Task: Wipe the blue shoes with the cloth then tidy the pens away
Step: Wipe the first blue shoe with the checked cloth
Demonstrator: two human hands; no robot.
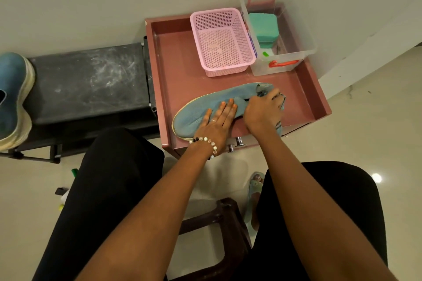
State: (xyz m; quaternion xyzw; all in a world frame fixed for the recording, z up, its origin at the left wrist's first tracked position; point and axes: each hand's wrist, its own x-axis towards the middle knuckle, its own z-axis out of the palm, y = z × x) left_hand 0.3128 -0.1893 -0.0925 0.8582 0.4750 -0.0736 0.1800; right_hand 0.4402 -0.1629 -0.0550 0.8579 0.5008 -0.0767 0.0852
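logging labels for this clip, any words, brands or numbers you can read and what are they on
None can be read.
A printed label on the side of the clear plastic box, facing the pink basket: too small and blurred to read.
The blue shoe on the tray shows no visible brand or text.

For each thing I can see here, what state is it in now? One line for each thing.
Blue shoe: lying on the pink tray, held down.
Left hand: flat on the shoe.
Right hand: closed on the cloth at the shoe's heel.
Second blue shoe: on the dark bench, untouched.
Pink basket: empty.
Clear box: open, holding a green case.
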